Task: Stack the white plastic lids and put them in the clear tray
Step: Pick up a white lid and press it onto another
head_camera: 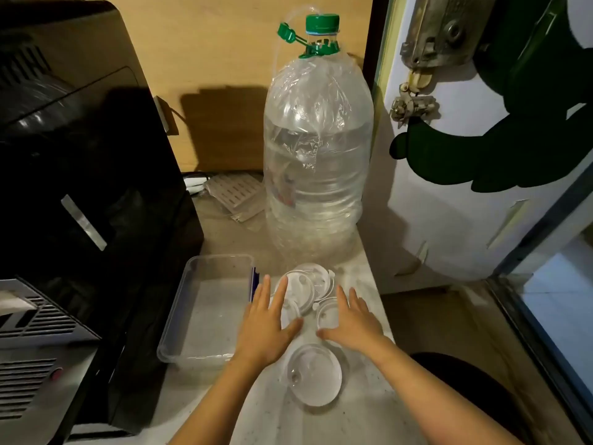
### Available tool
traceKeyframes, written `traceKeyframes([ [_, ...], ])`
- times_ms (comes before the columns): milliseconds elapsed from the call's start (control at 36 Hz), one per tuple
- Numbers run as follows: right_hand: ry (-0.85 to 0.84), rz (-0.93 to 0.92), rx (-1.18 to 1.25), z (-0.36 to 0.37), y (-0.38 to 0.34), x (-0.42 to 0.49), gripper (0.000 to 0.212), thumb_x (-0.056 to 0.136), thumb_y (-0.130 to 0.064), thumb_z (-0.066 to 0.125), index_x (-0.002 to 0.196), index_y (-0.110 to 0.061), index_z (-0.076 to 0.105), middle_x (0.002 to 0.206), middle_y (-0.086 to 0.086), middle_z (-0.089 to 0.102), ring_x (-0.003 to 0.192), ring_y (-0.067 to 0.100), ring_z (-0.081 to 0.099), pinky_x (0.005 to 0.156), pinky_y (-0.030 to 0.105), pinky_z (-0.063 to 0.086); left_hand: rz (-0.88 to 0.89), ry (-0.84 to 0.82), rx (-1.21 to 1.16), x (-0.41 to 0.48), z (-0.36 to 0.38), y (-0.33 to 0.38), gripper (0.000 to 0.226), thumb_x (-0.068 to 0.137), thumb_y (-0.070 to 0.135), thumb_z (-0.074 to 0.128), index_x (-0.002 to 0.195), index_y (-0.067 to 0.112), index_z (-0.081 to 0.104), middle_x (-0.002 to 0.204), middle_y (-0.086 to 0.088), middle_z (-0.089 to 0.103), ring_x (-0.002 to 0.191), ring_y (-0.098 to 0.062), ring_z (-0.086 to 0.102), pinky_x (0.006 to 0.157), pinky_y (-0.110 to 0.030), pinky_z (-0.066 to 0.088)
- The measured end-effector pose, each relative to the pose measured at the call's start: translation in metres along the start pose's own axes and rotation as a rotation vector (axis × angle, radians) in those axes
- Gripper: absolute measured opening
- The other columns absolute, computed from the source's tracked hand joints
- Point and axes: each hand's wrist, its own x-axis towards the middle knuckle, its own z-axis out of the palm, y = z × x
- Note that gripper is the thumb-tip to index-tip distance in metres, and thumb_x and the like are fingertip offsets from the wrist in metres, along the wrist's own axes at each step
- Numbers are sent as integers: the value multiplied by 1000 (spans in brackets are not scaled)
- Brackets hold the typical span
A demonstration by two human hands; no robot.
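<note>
Several round white plastic lids lie loose on the pale counter. One lid [315, 374] rests nearest me, between my wrists. Others overlap in a cluster [308, 285] just past my fingertips. My left hand [268, 324] lies flat, fingers spread, over the cluster's left side. My right hand [353, 319] lies flat and spread over a lid [327, 314] on the right. Neither hand grips anything. The clear rectangular tray [175, 319] stands left of my left hand, with nothing in it.
A big clear water bottle [316, 162] with a green cap stands just behind the lids. A black appliance [80, 175] fills the left side beside the tray. A white door [465, 194] bounds the right, where the counter edge drops off.
</note>
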Motion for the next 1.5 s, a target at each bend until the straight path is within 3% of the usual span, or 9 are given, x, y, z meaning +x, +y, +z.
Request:
traceKeyframes([
  [333,49,37,-27,11,-11,6,96,77,-51,63,147,-22,4,156,9,15,140,33,20,105,44,36,-5,-26,-216,-1,4,-4,76,88,42,52,143,36,0,158,2,-4,144,-18,7,113,-37,23],
  [583,100,46,7,-18,-6,4,98,74,-51,66,146,-22,6,154,6,19,139,30,23,100,40,38,6,-48,-423,10,-4,-3,77,87,36,55,143,33,3,158,3,1,144,-14,2,115,-37,15],
  [750,177,-16,215,-59,-17,-10,102,68,-51,72,146,-21,14,154,5,25,139,27,29,107,42,36,-72,-107,-845,17,-21,8,73,88,28,56,143,33,9,156,3,10,142,-17,14,113,-37,17],
  [833,198,-131,407,-81,-29,-26,103,69,-47,75,147,-23,12,155,3,23,141,24,26,110,41,31,-97,-193,-1111,20,-30,18,78,80,44,59,141,40,11,155,2,16,140,-19,23,110,-40,23],
  [917,226,-267,556,-98,-47,-42,100,69,-44,75,146,-25,15,153,-2,27,139,18,29,105,32,32,-77,-326,-1312,26,-39,25,99,58,62,68,140,45,14,149,3,27,130,-26,40,101,-43,36],
  [1000,260,-349,611,-105,-63,-53,97,68,-44,76,145,-28,19,149,-3,33,135,15,35,102,27,34,25,-402,-1455,32,-49,35,99,48,66,75,135,41,34,136,0,52,109,-23,60,87,-43,51],
  [1083,287,-391,615,-108,-76,-60,96,67,-44,77,144,-28,22,146,-3,39,130,13,41,103,28,38,127,-425,-1562,33,-58,45,90,41,65,79,120,30,53,110,1,71,103,-21,65,83,-47,53],
  [1222,341,-407,481,-108,-90,-67,98,65,-53,74,143,-28,21,145,-3,41,128,17,43,101,32,41,165,-471,-1702,35,-64,41,97,30,54,88,112,15,54,94,-5,75,88,-19,70,63,-38,60],
  [1500,328,-425,248,-101,-108,-70,96,71,-60,64,146,-26,13,151,-2,31,135,19,35,102,37,38,177,-472,-1717,36,-65,26,68,21,43,92,81,15,76,80,-5,75,76,-17,71,60,-33,60],
])
